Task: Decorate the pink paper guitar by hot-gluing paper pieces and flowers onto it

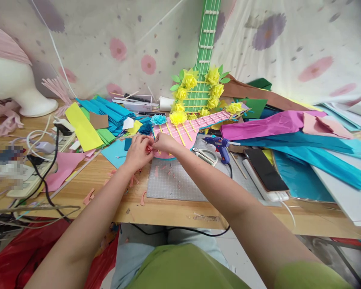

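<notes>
My left hand (138, 151) and my right hand (165, 142) meet over the far edge of a grey cutting mat (180, 182), both pinched on a small pink paper flower (149, 149) between them. Just behind them lies a pink paper guitar (195, 126) with yellow strips. Blue paper flowers (158, 119) sit at its left end and yellow paper flowers (178, 117) along it. A green paper guitar (205, 52) with yellow flowers stands upright behind.
Scissors (205, 155) and a blue glue gun (220, 145) lie right of my hands, a phone (265, 169) beyond them. Sheets of coloured paper (291, 124) pile up right and left. A power strip (36, 168) with cables sits at left. Pink scraps litter the wooden table (108, 188).
</notes>
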Motion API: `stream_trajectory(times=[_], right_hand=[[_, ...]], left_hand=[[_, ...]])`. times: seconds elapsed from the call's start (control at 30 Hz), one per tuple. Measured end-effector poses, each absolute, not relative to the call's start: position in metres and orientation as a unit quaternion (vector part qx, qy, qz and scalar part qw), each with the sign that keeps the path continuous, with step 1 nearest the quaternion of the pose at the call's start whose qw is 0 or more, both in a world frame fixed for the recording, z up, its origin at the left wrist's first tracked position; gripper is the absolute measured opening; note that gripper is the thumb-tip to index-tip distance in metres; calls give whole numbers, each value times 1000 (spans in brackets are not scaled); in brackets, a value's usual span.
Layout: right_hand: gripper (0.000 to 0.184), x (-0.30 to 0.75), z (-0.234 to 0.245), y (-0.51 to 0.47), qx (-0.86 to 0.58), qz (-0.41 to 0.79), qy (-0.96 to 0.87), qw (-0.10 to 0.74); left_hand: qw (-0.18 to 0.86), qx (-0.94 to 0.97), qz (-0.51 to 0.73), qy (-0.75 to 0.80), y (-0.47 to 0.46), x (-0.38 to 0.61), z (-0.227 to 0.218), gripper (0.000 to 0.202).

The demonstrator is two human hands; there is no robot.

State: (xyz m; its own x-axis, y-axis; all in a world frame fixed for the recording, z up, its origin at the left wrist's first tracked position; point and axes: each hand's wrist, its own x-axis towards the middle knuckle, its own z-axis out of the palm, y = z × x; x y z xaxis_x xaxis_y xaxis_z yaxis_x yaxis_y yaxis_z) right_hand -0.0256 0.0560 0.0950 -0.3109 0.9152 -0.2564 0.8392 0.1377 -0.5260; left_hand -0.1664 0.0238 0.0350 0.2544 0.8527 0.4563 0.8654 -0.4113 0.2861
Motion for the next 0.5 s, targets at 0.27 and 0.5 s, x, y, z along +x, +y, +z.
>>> stream_trajectory(times=[0.27, 0.5], right_hand=[[11, -23, 90, 57, -583, 322, -737, 116], [10, -21, 81, 61, -575, 346, -725, 158]], left_hand=[[28, -796, -276, -538, 24, -165, 39, 30], [42, -805, -269, -528, 23, -167, 40, 32]])
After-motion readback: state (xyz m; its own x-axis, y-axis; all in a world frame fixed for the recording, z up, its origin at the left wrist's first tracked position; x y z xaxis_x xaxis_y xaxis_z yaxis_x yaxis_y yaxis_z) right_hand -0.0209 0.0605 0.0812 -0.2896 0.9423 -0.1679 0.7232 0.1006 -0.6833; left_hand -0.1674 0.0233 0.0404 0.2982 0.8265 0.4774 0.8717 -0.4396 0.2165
